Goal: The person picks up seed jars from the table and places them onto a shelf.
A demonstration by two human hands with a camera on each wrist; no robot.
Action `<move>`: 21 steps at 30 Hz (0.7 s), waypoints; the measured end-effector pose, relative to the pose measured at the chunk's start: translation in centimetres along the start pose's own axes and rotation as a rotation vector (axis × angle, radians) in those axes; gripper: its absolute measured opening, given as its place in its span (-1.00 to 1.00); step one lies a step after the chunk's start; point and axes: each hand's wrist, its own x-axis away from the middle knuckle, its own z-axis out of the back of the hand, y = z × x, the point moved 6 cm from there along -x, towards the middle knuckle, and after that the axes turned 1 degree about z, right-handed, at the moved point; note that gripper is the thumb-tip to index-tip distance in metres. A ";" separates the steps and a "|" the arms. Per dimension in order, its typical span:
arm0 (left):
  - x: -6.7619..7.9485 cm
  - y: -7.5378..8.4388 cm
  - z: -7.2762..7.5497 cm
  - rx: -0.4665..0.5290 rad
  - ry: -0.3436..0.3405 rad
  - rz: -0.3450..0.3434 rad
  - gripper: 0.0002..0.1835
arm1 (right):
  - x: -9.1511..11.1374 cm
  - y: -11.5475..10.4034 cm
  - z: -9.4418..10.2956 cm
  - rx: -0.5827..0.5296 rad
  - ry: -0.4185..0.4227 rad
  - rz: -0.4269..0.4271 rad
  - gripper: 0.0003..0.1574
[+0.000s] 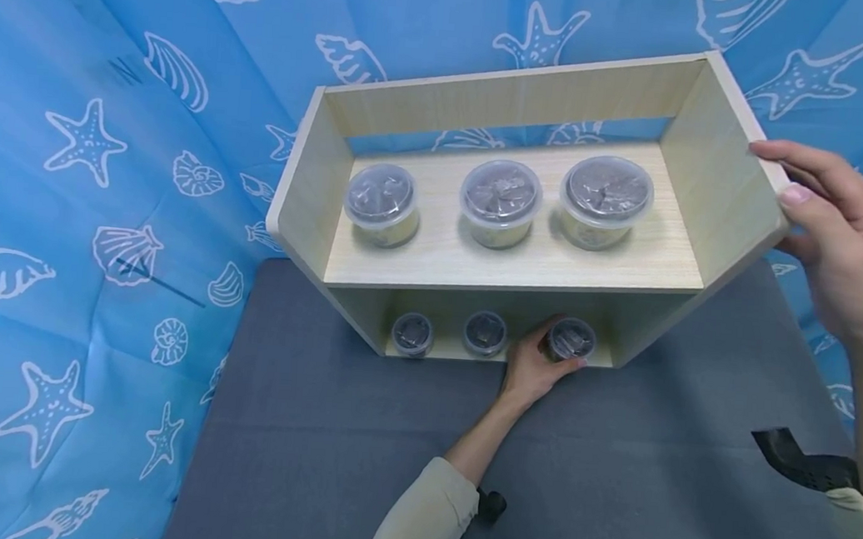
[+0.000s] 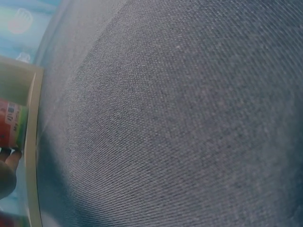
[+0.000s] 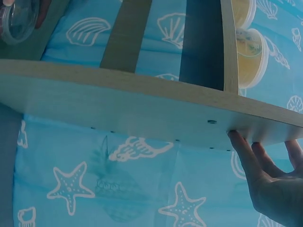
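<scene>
A two-level wooden shelf [image 1: 514, 271] stands on the grey cloth. My left hand [image 1: 533, 367] reaches into its lower level and grips the rightmost small lidded plastic tub [image 1: 571, 339], thumb along the front. In the left wrist view, part of that hand [image 2: 6, 177] shows at the left edge, beneath a red-and-green labelled tub [image 2: 12, 124]. My right hand [image 1: 858, 228] holds the front edge of the shelf's right side panel. The right wrist view shows several fingers of this hand [image 3: 279, 191] against the panel's outer face [image 3: 142, 111].
On the upper level, three larger lidded tubs [image 1: 499, 203] stand in a row. Two small tubs, one in the middle [image 1: 485, 333] and one at the left [image 1: 413, 335], sit below. A blue curtain [image 1: 185, 144] with white shells hangs behind and at the left; grey cloth [image 1: 329, 446] lies in front.
</scene>
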 end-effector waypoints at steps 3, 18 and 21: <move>-0.1 -0.1 0.0 -0.018 -0.001 0.005 -0.21 | -0.1 0.1 0.1 0.008 -0.017 -0.016 -0.45; -0.5 -0.2 -0.3 -0.005 -0.011 0.031 -0.18 | -0.3 0.6 -0.1 0.010 -0.055 -0.040 -0.42; -0.5 0.0 -0.7 -0.040 -0.031 0.019 -0.16 | -0.2 1.0 0.2 -0.004 -0.069 -0.055 -0.41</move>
